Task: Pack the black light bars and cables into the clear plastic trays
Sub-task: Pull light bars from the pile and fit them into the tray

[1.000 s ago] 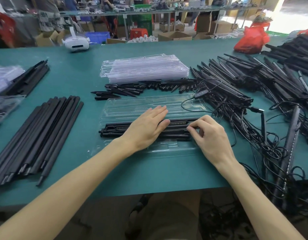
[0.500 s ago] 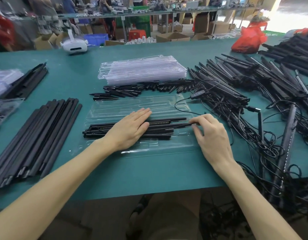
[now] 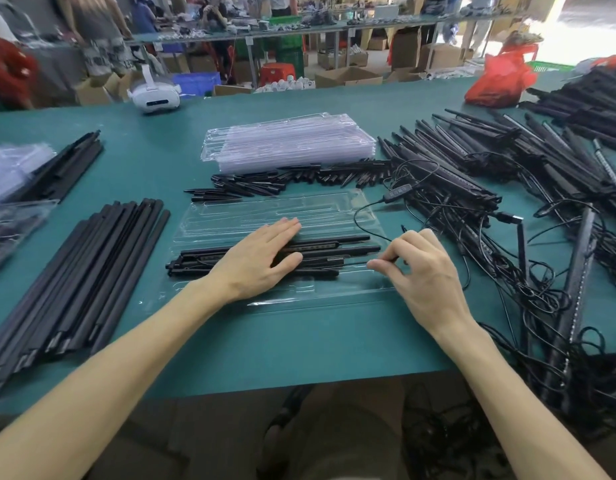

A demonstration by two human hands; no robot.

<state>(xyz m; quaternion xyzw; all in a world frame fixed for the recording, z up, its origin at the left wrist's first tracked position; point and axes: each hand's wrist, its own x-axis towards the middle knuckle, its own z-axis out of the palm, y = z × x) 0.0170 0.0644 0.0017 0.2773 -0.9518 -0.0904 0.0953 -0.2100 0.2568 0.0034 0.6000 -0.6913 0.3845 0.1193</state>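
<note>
1. The person's left hand point(image 3: 261, 259) lies flat, fingers straight and together. It presses on the bundle of long black light bars point(image 3: 337, 244) in the shallow clear plastic tray point(image 3: 230, 211), which sits at the near middle of the green table point(image 3: 334, 344).
2. The right hand point(image 3: 426, 271) is curled, with thumb and forefinger pinching a thin black lead point(image 3: 356, 263) at the bars' right end. I cannot tell whether this is the same wire as the looping black cable point(image 3: 357, 216) that crosses the tray's right corner.
3. As I judge it, the step is seating the bars and tucking the lead in beside them. The flat palm should hold its weight on the bundle so the light tray does not skate, while the pinch feeds the lead low and along the groove rather than across it. A lead riding over a rib would probably stop the next piece nesting.
4. The bars' long axis runs left to right, roughly parallel to the table's near edge and to the tray's own length. The chunkier fittings point left, just past the tray's moulded pocket, and the slim tips point right toward the pinching hand.
5. The stack of empty clear trays point(image 3: 289, 143) waits just behind, and the tangled heap of black bars and cables point(image 3: 472, 174) lies to the right.
</note>
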